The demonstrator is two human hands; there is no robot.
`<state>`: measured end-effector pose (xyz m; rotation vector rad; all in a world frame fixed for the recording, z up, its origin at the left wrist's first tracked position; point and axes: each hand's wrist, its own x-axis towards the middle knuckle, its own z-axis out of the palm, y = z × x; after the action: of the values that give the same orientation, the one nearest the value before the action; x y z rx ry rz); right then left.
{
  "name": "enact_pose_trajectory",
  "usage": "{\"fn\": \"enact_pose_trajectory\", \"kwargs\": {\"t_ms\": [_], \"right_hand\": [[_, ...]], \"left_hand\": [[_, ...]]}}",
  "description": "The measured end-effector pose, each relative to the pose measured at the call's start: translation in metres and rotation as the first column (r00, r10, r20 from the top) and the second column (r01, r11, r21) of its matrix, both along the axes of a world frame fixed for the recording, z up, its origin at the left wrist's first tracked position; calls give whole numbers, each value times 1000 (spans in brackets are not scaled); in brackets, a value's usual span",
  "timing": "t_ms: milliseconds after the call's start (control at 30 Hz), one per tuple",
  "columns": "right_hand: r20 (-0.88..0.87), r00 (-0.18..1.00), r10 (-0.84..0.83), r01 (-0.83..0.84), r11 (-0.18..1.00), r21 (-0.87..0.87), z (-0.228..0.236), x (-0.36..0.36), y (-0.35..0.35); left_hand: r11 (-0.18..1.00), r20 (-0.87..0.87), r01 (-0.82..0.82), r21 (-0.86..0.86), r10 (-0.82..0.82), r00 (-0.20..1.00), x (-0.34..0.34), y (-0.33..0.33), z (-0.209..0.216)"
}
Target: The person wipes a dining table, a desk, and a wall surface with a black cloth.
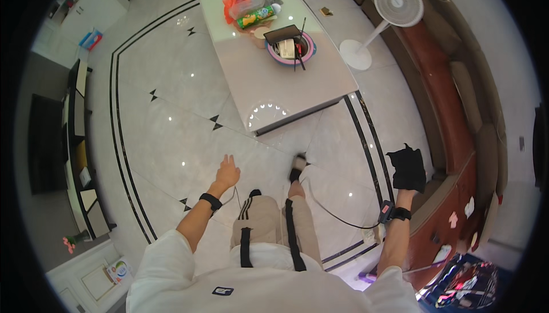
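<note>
Black cloth (408, 168) at right hand (405, 192), near brown sofa (437, 84). Cloth covers most of that hand, so I cannot tell if fingers there grip or lie flat. Left hand (228, 173) over shiny floor (171, 141), well apart from cloth, fingers open and pointing ahead. Black band (211, 201) around left wrist. Past hands, I see long pale table (286, 93). On it: pink and blue bowl (284, 60), green bottle (257, 17), red bag (230, 4). White fan (398, 3) stands between table and sofa.
</note>
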<state>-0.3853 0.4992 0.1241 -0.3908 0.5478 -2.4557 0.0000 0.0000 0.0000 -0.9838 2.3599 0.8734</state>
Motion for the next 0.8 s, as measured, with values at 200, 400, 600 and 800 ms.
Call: {"fn": "enact_pose_trajectory", "kwargs": {"t_ms": [200,400,600,800], "right_hand": [[7,999,-39,38,986,164,-100,-241,-101],[-324,946,-13,252,657,710,-235,-354,-255],[-516,171,839,937,24,348,-325,-294,-398],[-536,129,834,959,33,282,-326,-314,-439]], "left_hand": [[918,-89,-397,-6,395,914,-84,-80,-94],[618,-38,-783,76,786,617,-189,-118,-149],[310,58,-922,234,942,331,-230,-141,-199],[341,15,-916,210,936,352,-257,-128,-210]]}}
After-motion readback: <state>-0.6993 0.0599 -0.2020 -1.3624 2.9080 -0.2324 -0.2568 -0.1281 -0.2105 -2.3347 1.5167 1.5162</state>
